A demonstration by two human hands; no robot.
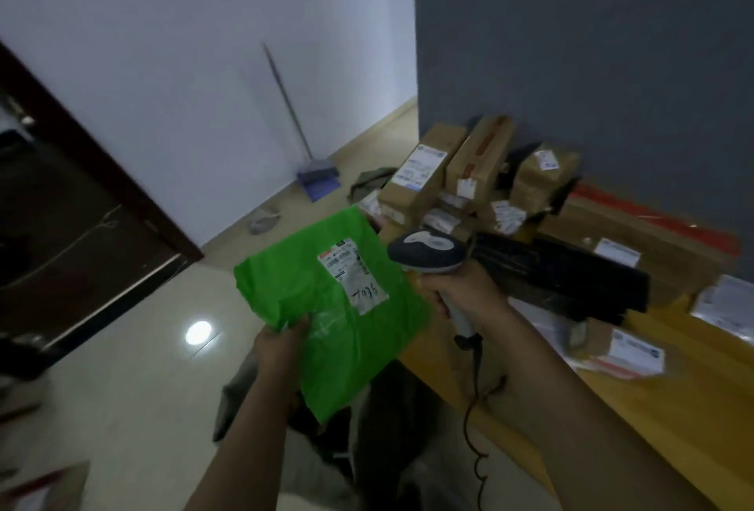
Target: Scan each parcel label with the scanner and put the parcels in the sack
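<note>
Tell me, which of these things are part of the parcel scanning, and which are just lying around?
Part of the job: green parcel in the left hand, its label, scanner in the right hand, boxed parcels piled on the table.
Just lying about: broom and dustpan against the wall, slipper on the floor.

Left hand [281,347] sits at the near-left edge of the green parcel [367,347], thumb on top, pinching it, forearm reaching in from below. Right hand [461,290] is just right of the parcel, fingers wrapped round the scanner [426,251] handle, forearm angling in from the lower right.
</note>
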